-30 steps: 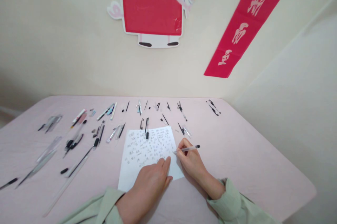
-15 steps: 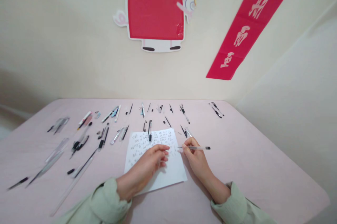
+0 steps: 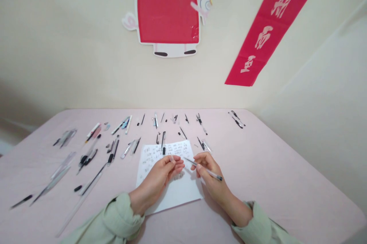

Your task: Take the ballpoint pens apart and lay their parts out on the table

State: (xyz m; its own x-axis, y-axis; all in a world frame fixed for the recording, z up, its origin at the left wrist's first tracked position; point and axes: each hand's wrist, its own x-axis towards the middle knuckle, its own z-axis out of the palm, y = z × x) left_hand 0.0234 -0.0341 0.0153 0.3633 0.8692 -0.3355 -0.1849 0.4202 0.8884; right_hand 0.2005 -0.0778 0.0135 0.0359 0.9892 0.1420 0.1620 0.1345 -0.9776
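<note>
My right hand [image 3: 208, 169] grips a clear-barrelled gel pen [image 3: 210, 173] with a black end. Its tip points up and left, toward my left hand. Above the handwritten sheet of white paper [image 3: 172, 198], my left hand [image 3: 168, 169] has thumb and forefinger pinched on a small pale, see-through piece [image 3: 172, 158], perhaps a pen cap; its outline is faint. The other left fingers are curled loosely. Rows of handwriting cover the upper part of the paper. Across its top edge lies another pen [image 3: 163, 142] with a black grip.
Many pens and pen parts lie on the pink tabletop: clear barrels [image 3: 83, 202] and a black cap [image 3: 78, 188] at left, a row along the back, and black pens [image 3: 237, 122] at back right. A wall with a red banner [image 3: 258, 41] stands behind.
My right hand has tilted the pen, so its black end is lower and its tip is nearer my left hand. My left hand has turned, bringing its pinched thumb and forefinger up.
</note>
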